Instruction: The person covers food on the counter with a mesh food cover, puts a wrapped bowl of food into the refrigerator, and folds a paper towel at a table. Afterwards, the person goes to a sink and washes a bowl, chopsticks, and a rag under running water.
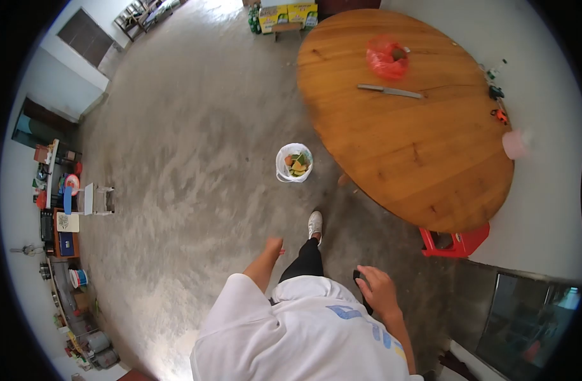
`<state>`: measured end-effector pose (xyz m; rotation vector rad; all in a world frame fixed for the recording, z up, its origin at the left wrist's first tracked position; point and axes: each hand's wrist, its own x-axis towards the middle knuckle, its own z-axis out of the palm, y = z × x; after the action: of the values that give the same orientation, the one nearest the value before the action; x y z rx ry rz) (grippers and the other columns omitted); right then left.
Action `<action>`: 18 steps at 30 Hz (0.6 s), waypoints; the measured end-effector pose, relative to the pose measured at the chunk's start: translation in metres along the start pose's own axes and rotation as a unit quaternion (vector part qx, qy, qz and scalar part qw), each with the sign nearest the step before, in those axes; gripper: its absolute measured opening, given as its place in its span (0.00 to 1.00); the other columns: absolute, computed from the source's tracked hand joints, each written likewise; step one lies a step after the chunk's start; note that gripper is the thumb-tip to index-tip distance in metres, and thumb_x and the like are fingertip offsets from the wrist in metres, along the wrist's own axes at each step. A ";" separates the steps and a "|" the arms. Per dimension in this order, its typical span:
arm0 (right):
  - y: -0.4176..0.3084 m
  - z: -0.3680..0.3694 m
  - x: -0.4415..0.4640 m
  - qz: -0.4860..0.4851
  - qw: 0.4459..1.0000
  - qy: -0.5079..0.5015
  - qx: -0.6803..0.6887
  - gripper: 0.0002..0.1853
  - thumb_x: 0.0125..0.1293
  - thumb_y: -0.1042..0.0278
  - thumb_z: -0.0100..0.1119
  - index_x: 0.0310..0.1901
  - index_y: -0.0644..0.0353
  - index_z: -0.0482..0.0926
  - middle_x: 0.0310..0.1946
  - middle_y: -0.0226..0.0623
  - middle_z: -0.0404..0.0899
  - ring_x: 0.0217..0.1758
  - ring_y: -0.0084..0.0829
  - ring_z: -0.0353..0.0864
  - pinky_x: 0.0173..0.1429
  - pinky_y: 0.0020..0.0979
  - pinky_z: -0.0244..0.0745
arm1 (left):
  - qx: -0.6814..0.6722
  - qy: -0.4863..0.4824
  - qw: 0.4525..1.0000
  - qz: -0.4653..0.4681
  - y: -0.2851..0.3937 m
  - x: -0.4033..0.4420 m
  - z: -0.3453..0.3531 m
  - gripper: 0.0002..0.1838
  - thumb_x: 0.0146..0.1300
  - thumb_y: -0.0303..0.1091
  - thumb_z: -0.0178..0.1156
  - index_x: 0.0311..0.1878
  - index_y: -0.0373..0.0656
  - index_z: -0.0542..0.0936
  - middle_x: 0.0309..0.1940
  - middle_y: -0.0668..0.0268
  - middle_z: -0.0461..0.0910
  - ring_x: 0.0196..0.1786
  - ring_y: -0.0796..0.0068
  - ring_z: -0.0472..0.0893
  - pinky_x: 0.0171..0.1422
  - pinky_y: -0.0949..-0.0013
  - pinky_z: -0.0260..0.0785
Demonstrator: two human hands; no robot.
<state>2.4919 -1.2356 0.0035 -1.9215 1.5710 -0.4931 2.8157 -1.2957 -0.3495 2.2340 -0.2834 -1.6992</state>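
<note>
My left hand (275, 244) hangs beside my thigh above the floor. Most of its fingers are hidden, and a small reddish spot shows at its edge. At my other side, my right hand (378, 289) has its fingers curled, with a small black object (356, 275) at the fingertips whose kind I cannot make out. Ahead of my shoe (314, 223) stands a white bin (279, 166) lined with a bag and holding green and orange peelings. A knife (392, 91) lies on the round wooden table (405, 146), near a red plastic bag (383, 60) with a brownish item in it.
A red plastic stool (456, 244) sits partly under the table. Along the table's wall side are a pink cup (513, 145) and an orange tape measure (499, 116). Yellow boxes (288, 16) stand at the back. Shelves with mixed goods line the left wall.
</note>
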 end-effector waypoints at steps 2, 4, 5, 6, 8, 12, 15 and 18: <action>-0.008 0.005 -0.043 -0.007 0.998 0.065 0.014 0.14 0.55 0.68 0.57 0.43 0.61 0.76 0.40 0.41 0.77 0.44 0.41 0.76 0.48 0.36 0.69 | 0.054 -0.017 0.997 0.054 -0.016 -0.009 0.004 0.10 0.55 0.31 0.52 0.38 0.36 0.71 0.26 0.56 0.73 0.23 0.61 0.79 0.22 0.62 0.73; -0.015 0.013 -0.089 0.017 0.991 0.119 0.054 0.12 0.55 0.71 0.57 0.42 0.62 0.77 0.39 0.42 0.78 0.41 0.41 0.77 0.45 0.35 0.71 | 0.129 -0.033 0.987 0.089 -0.032 -0.026 0.012 0.09 0.56 0.31 0.52 0.37 0.35 0.72 0.24 0.57 0.74 0.23 0.62 0.79 0.23 0.63 0.73; -0.017 0.015 -0.109 0.028 0.986 0.146 0.075 0.11 0.55 0.72 0.56 0.41 0.63 0.77 0.39 0.43 0.78 0.40 0.42 0.77 0.44 0.34 0.72 | 0.162 -0.052 0.981 0.090 -0.035 -0.036 0.017 0.09 0.56 0.31 0.52 0.37 0.35 0.73 0.23 0.58 0.75 0.22 0.63 0.79 0.23 0.64 0.73; -0.022 0.015 -0.126 0.032 0.980 0.181 0.083 0.10 0.55 0.73 0.56 0.40 0.64 0.77 0.38 0.43 0.78 0.39 0.41 0.78 0.43 0.34 0.72 | 0.174 -0.039 0.979 0.102 -0.034 -0.057 0.026 0.10 0.54 0.31 0.51 0.35 0.35 0.74 0.22 0.56 0.76 0.21 0.63 0.79 0.20 0.63 0.70; -0.031 0.015 -0.161 0.046 0.964 0.242 0.104 0.09 0.55 0.74 0.56 0.38 0.65 0.78 0.36 0.44 0.79 0.38 0.40 0.79 0.42 0.32 0.73 | 0.222 -0.038 0.965 0.132 -0.036 -0.075 0.047 0.11 0.53 0.32 0.49 0.33 0.35 0.76 0.20 0.56 0.78 0.20 0.64 0.79 0.18 0.62 0.67; -0.035 0.024 -0.225 0.102 0.930 0.332 0.119 0.07 0.56 0.74 0.56 0.36 0.66 0.78 0.34 0.44 0.79 0.37 0.39 0.79 0.42 0.31 0.72 | 0.355 -0.078 0.911 0.195 -0.032 -0.110 0.083 0.12 0.54 0.34 0.48 0.32 0.37 0.77 0.21 0.58 0.80 0.21 0.67 0.80 0.20 0.62 0.70; -0.032 0.037 -0.269 0.138 0.903 0.393 0.106 0.06 0.56 0.75 0.56 0.35 0.66 0.78 0.32 0.44 0.79 0.36 0.39 0.79 0.41 0.31 0.72 | 0.435 -0.096 0.867 0.222 -0.028 -0.131 0.127 0.12 0.56 0.34 0.48 0.31 0.37 0.78 0.21 0.59 0.80 0.21 0.68 0.80 0.21 0.63 0.71; -0.029 0.048 -0.306 0.185 0.876 0.432 0.113 0.06 0.56 0.75 0.56 0.35 0.65 0.78 0.32 0.44 0.79 0.35 0.40 0.79 0.40 0.31 0.72 | 0.525 -0.145 0.808 0.226 -0.027 -0.155 0.169 0.09 0.56 0.30 0.49 0.32 0.37 0.77 0.23 0.60 0.79 0.25 0.69 0.81 0.24 0.66 0.74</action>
<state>2.4731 -0.9255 0.0129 -1.1976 2.2191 -1.4183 2.6100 -1.2397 -0.2612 2.1298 -2.0797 -1.7765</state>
